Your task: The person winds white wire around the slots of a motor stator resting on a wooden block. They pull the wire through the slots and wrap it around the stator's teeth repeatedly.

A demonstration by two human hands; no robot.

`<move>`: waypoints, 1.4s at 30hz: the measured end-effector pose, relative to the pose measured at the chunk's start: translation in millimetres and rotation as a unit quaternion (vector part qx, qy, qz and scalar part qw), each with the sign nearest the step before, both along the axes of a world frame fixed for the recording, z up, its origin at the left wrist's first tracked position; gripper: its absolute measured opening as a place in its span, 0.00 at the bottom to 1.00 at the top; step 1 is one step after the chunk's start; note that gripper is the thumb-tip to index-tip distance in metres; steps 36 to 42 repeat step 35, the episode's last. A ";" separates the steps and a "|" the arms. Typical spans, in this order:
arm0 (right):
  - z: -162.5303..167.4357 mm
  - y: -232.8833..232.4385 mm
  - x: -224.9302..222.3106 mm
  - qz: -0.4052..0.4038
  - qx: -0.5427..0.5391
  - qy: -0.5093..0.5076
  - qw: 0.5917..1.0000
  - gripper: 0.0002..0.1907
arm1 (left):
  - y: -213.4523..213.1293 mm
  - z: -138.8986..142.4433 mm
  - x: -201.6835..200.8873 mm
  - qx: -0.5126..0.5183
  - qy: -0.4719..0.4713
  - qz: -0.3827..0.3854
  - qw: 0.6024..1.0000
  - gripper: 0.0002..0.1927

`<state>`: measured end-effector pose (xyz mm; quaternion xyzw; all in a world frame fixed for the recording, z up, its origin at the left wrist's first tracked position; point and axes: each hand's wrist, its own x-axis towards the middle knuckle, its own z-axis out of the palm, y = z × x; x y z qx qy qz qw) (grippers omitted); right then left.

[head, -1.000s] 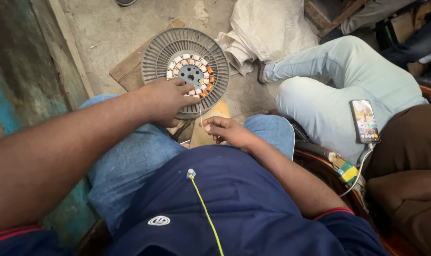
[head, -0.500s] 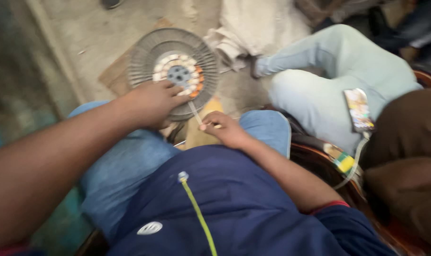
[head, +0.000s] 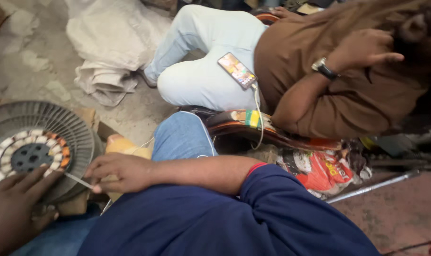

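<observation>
The left hand [head: 16, 208] lies spread, fingers apart, on the near edge of a round grey fan motor [head: 33, 151] that sits low at the left over the concrete floor [head: 40, 57], fingertips at its ring of white and orange windings. The right hand [head: 120, 171] is just beside it, its grip pinched shut on a thin metal pin [head: 78, 180] that points at the motor's rim. Beside them sits another person (brown shirt, pale jeans) with a phone [head: 237, 70] on the thigh.

View swung right: finned motor disc [head: 33, 151] now at left edge, seated neighbour's brown sleeve [head: 315, 90] fills upper right.
</observation>
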<state>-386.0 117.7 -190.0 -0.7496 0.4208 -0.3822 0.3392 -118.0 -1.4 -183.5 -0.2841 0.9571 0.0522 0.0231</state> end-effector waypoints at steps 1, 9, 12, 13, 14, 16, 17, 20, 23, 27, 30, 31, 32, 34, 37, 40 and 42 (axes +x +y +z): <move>1.9 0.5 -0.2 0.008 0.004 0.000 1.000 0.08 | -0.8 -5.1 0.7 -0.009 0.011 -0.009 1.000 0.55; 5.9 -3.9 -1.8 0.070 0.011 -0.071 0.995 0.12 | -11.6 -20.0 6.3 -0.043 -0.013 -0.042 0.998 0.60; 7.2 -6.5 -3.7 0.091 0.006 -0.072 0.993 0.13 | -8.6 -8.6 1.9 -0.033 -0.001 -0.033 0.999 0.61; 7.8 -6.6 -4.1 0.095 0.000 -0.062 0.993 0.13 | -6.9 -0.7 -1.6 -0.019 -0.050 -0.021 0.998 0.60; 8.5 -5.5 -5.5 0.086 0.006 -0.061 0.994 0.13 | -6.3 8.5 -6.5 -0.003 -0.100 -0.007 0.995 0.60; 8.9 -4.4 -2.4 0.086 0.016 -0.066 0.994 0.15 | -4.3 28.5 -13.1 0.014 -0.132 -0.023 0.991 0.56; 9.8 -7.0 -2.0 0.103 0.033 -0.100 0.989 0.15 | -4.4 40.1 -12.3 0.014 -0.112 -0.047 0.992 0.53; 12.3 -5.3 -6.1 0.088 0.103 -0.066 0.989 0.14 | -4.3 58.3 -14.1 0.099 -0.140 -0.026 0.985 0.56; 18.2 -6.3 -5.7 0.071 0.055 -0.033 0.995 0.12 | -5.2 64.4 -9.8 0.113 -0.066 -0.039 0.991 0.55; 26.1 -13.7 -3.7 0.071 0.036 0.000 0.997 0.08 | -4.9 58.4 -6.1 0.086 -0.061 -0.044 0.994 0.46; 24.2 -11.9 6.0 0.035 0.101 -0.001 0.994 0.10 | -4.3 63.7 0.2 0.080 -0.063 -0.032 0.994 0.54; 21.9 -8.9 4.9 0.027 0.129 -0.016 0.991 0.10 | -5.5 68.2 -4.9 0.088 -0.073 -0.031 0.993 0.51; 20.2 -8.2 8.5 0.016 0.156 -0.032 0.987 0.10 | -4.2 72.3 1.4 0.094 -0.084 -0.033 0.991 0.48; 9.0 -9.7 10.7 0.015 0.197 -0.080 0.977 0.10 | 0.8 70.6 10.5 0.096 -0.102 -0.012 0.990 0.51; 4.5 -7.4 9.3 0.006 0.217 -0.104 0.970 0.11 | 3.6 73.1 9.1 0.097 -0.110 -0.010 0.989 0.53; 4.5 -7.4 9.3 0.006 0.217 -0.104 0.970 0.11 | 3.6 73.1 9.1 0.097 -0.110 -0.010 0.989 0.53; 4.5 -7.4 9.3 0.006 0.217 -0.104 0.970 0.11 | 3.6 73.1 9.1 0.097 -0.110 -0.010 0.989 0.53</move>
